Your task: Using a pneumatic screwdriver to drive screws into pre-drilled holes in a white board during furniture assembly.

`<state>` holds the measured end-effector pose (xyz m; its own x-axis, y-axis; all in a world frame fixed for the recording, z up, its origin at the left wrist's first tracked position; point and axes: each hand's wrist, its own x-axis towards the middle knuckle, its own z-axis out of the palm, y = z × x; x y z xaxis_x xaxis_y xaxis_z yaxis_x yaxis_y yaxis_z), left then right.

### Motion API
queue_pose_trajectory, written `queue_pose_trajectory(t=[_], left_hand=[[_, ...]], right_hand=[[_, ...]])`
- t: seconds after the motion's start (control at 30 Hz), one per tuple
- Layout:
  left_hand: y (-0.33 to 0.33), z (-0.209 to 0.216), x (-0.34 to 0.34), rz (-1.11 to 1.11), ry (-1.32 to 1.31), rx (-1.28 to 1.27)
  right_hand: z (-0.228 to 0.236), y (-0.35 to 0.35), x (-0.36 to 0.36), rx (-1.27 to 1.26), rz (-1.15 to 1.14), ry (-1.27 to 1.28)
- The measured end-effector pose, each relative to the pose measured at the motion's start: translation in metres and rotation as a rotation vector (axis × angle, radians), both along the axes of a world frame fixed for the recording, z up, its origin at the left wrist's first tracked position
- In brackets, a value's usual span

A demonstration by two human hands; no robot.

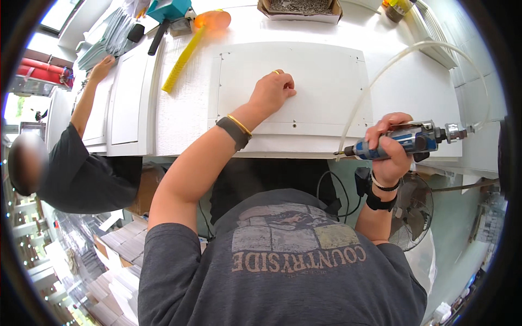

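Observation:
A white rectangular panel [321, 108] lies flat on the worktable, with small dark screws or holes along its edges. My left hand [274, 91] rests over the middle of this panel, its fingers curled and pinched together. Whatever may be between those fingertips is too small or hidden to make out. In my right hand [392, 144] is a blue and grey air screwdriver [416, 140], gripped round its body. Its bit points left, just past the front edge of the panel. A clear air hose [399, 57] joins its rear end and loops over the table.
An open cardboard box [299, 17] of small screws stands at the far edge. A mallet [187, 57] with a yellow handle and orange head lies to the left, near a teal tool [168, 10]. A co-worker [89, 174] reaches over the table at left. A fan [411, 217] stands below right.

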<state>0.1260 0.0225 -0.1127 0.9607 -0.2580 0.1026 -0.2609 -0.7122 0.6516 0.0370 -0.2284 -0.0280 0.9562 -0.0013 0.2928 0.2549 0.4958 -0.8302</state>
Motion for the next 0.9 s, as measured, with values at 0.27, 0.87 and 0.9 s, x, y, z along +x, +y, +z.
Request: queue_pose_trajectory(t=[0.27, 0.87, 0.9], left_hand=[[-0.009, -0.013, -0.004, 0.026, -0.319, 0.208], [0.022, 0.024, 0.001, -0.183, 1.222, -2.288], [0.019, 0.027, 0.000, -0.146, 1.199, -2.232]], right_hand=[[-0.008, 0.056, 0.033, 0.204, 0.165, 0.126], [0.015, 0.053, 0.062, 0.250, 0.098, -0.001], [0.015, 0.055, 0.061, 0.245, 0.094, -0.001]])
